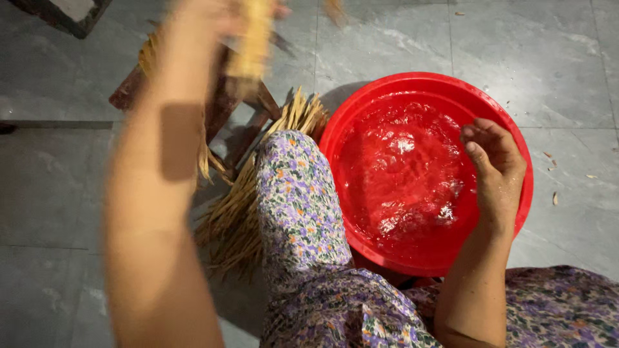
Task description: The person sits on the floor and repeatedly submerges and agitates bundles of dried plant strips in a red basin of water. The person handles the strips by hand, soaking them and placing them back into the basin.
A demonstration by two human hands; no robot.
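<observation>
Nearest the camera, the person's legs in purple flowered cloth (303, 212) fill the bottom of the view, one knee raised between the two arms. The right forearm rises from the lower right, bent at the wrist, and the right hand (495, 169) hangs over the right side of the red basin (361, 238), fingers loosely curled and empty, palm turned toward the water; whether it touches the rim cannot be told. The water (403, 174) in the basin is rippled and catches the light. The basin sits on the grey tiled floor (554, 58), touching the raised knee on its left edge. Left of the knee lies a sheaf of pale straw-like strips (238, 225), fanned out on the floor and running up toward the basin's far rim. The left arm stretches up and away, blurred, and the left hand (213, 19) near the top edge is closed around a pale yellow bundle (253, 38), also blurred. Under that hand stands a dark wooden stool (225, 106) with strips draped over it.
</observation>
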